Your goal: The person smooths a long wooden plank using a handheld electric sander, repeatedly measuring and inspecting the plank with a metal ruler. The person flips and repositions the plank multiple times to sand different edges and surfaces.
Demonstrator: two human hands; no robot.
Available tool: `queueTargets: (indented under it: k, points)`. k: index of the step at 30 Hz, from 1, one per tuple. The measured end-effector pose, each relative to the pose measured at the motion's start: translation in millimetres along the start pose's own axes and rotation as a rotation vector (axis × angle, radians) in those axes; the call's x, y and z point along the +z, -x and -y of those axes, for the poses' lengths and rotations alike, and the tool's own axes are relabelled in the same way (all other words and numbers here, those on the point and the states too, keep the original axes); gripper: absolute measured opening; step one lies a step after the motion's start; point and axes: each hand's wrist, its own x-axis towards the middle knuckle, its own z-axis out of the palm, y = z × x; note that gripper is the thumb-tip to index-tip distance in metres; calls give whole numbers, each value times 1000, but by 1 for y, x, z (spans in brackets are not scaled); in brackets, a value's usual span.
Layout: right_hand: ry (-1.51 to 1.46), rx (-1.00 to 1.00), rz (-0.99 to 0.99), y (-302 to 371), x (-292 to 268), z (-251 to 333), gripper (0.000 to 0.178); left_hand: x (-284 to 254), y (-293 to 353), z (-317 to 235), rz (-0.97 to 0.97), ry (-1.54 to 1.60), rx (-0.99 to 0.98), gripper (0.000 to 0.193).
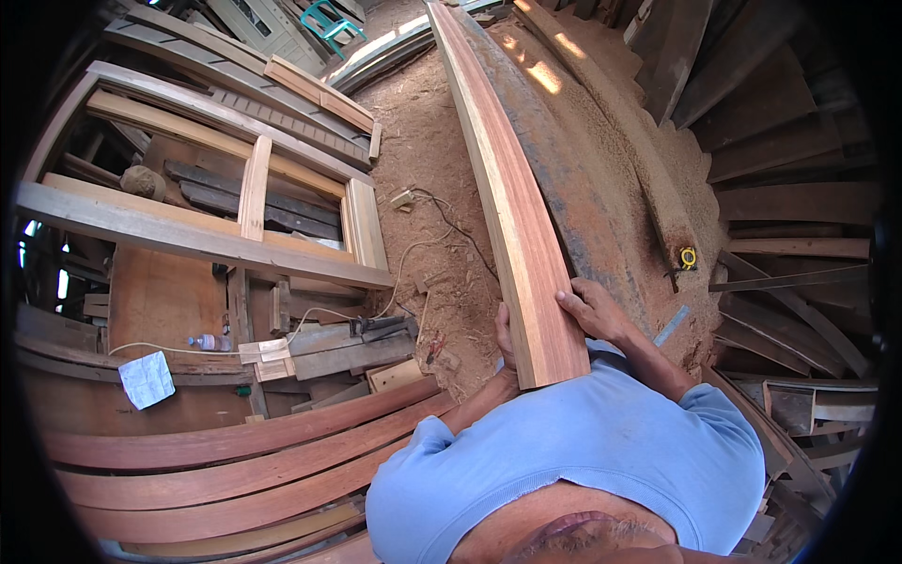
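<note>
A long wooden plank (515,197), reddish on its broad face and paler along its left side, stretches from my chest away to the far top of the head view. My left hand (505,338) grips its left side close to the near end, with part of the hand hidden by the wood. On the opposite edge, my right hand (597,312) holds the plank, thumb on the upper face and fingers partly out of sight. The near end lies against my blue shirt. Whether the far end rests on something I cannot tell.
Left stands a wooden frame (254,188); several reddish boards (254,442) lie nearer me. A cable (399,268) crosses the sawdust-covered ground. To the right are a yellow tape measure (688,258), a blue strip (672,324) and stacked timber (789,202). Far back is a green chair (329,26).
</note>
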Motion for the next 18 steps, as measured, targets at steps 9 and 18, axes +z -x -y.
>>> queueTargets:
  k: [9, 18]
  points:
    - [-1, 9, -19, 0, -1, -1, 49, -3, -2, 2, 52, 59, -15, 89]
    - [-449, 101, -36, -14, 20, -28, 50, 5, -3, -1, 92, 67, 4, 90]
